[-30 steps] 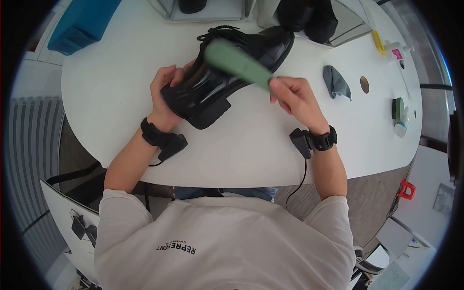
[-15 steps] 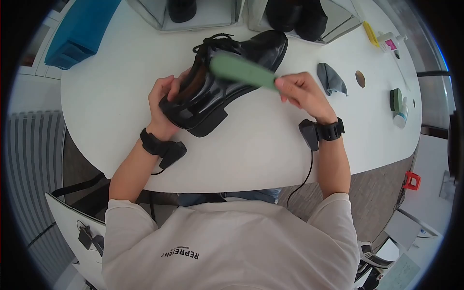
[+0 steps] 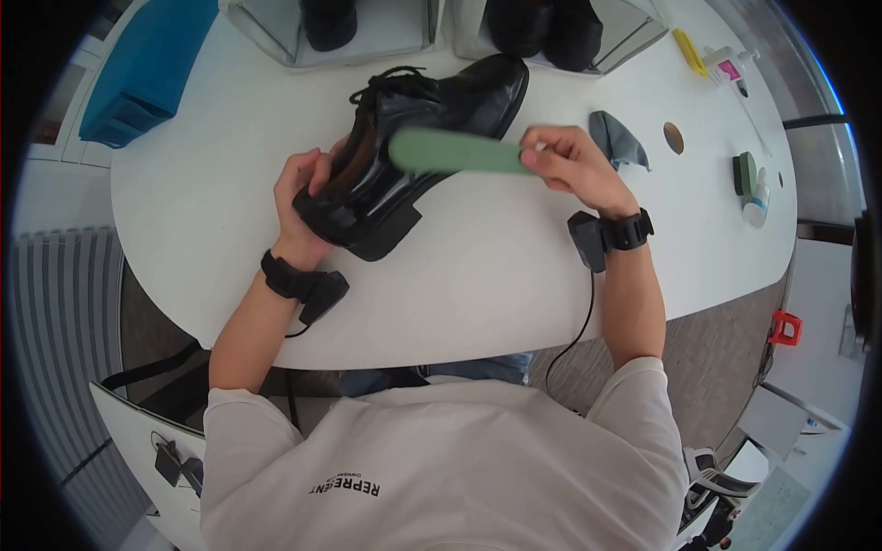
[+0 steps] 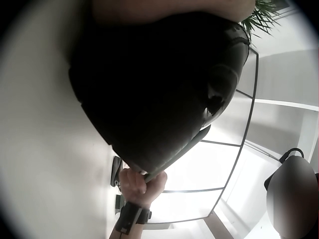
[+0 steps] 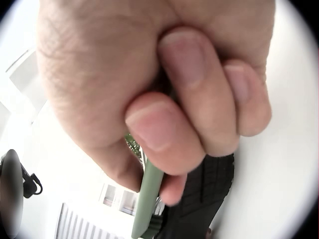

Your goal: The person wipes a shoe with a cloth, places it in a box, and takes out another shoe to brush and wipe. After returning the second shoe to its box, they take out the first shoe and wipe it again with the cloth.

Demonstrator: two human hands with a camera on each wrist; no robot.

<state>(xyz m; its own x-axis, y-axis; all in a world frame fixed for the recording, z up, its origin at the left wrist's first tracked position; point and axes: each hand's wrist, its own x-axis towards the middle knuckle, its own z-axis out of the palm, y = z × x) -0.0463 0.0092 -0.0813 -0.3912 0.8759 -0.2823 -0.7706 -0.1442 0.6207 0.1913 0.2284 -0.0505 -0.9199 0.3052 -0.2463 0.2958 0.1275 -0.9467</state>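
A glossy black lace-up shoe [image 3: 363, 207] lies tilted over the white table, sole toward the right and toe pointing away to the upper right. My left hand [image 3: 299, 207] grips it round the heel, with fingertips at the collar. In my right hand [image 3: 579, 165] the end of a long green shoe brush [image 3: 459, 151] is pinched between thumb and fingers. The brush's blurred head overlaps the shoe's side. Dark bristles show under the green brush back [image 5: 147, 199] in the right wrist view. From the left wrist, the shoe's dark underside [image 4: 144, 94] fills most of the picture.
Two clear-fronted boxes with black shoes [image 3: 547, 32] stand at the back. A teal case [image 3: 147, 73] is at the left. Rightward lie a grey cloth [image 3: 617, 140], a smaller green brush [image 3: 744, 174], a white bottle [image 3: 756, 207] and a yellow tool [image 3: 689, 52].
The green brush has swung from a slant to nearly level over the shoe, and my right hand has risen slightly. My left hand keeps its grip on the heel. The head view has shifted somewhat.
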